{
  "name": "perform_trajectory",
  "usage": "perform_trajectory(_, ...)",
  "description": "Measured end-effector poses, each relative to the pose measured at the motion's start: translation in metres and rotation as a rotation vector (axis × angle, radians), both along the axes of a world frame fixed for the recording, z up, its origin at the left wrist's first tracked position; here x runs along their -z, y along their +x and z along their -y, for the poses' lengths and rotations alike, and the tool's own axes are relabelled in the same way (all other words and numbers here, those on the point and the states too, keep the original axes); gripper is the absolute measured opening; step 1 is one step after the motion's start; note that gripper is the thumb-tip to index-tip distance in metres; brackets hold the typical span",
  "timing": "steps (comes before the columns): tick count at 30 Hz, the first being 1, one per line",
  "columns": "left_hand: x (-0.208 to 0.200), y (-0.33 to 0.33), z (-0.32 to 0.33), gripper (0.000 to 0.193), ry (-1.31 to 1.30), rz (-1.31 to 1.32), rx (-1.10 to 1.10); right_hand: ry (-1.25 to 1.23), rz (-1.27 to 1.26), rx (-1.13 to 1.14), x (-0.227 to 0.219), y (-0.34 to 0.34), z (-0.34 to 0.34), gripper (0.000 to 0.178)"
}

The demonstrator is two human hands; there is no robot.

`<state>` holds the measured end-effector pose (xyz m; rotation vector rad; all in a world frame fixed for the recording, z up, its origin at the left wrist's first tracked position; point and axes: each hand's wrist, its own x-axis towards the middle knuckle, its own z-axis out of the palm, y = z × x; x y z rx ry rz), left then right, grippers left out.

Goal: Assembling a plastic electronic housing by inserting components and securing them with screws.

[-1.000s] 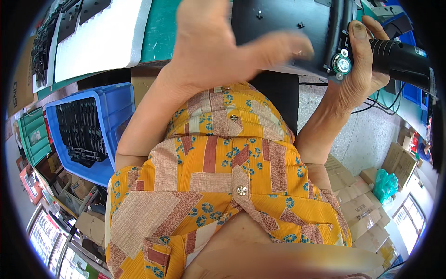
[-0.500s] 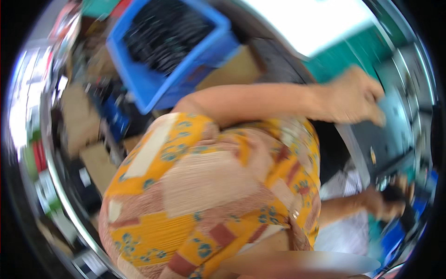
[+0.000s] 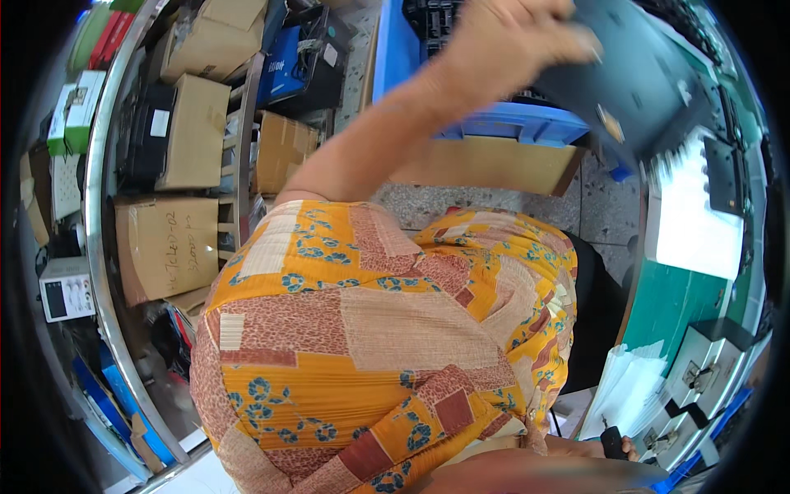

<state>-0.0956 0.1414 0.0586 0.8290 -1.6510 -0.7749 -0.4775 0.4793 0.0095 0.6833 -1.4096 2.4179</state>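
My left hand (image 3: 527,33) reaches over the blue bin and is closed on the edge of a dark grey flat panel (image 3: 650,78). The panel is tilted and partly blurred, with a small yellowish mark near its lower edge. Under it, the blue plastic bin (image 3: 527,123) holds several black parts (image 3: 432,29). Low at the right, my right hand (image 3: 629,450) is mostly hidden but grips a black-handled screwdriver (image 3: 612,442), its thin bit pointing up.
The green workbench (image 3: 671,309) bears a bright white sheet (image 3: 695,214), clear plastic bags (image 3: 625,391) and a metal fixture (image 3: 699,375). Cardboard boxes (image 3: 169,247) fill a metal-edged shelf at left. A brown carton (image 3: 485,165) stands under the bin on speckled floor (image 3: 601,198).
My left hand has moved from the bench across to the bin, carrying the dark panel. My right hand with the screwdriver now shows lower in the picture. The whole view has turned.
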Motion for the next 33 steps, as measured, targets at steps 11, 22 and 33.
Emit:
perform_trajectory(11, -0.018, 0.176, 0.075, 0.017, -0.317, 0.277, -0.831, -0.272, 0.041, -0.549, 0.011, -0.032, -0.049, 0.038)
perform_trajectory(22, -0.004, 0.209, 0.109, 0.028, -0.232, 0.728, -0.182, -0.069, -0.196, -0.234, -0.016, 0.023, -0.012, 0.043)
perform_trajectory(33, 0.029, 0.179, 0.158, 0.021, -0.306, 1.303, 0.398, 0.150, -0.192, 0.232, -0.003, 0.021, -0.025, 0.049)
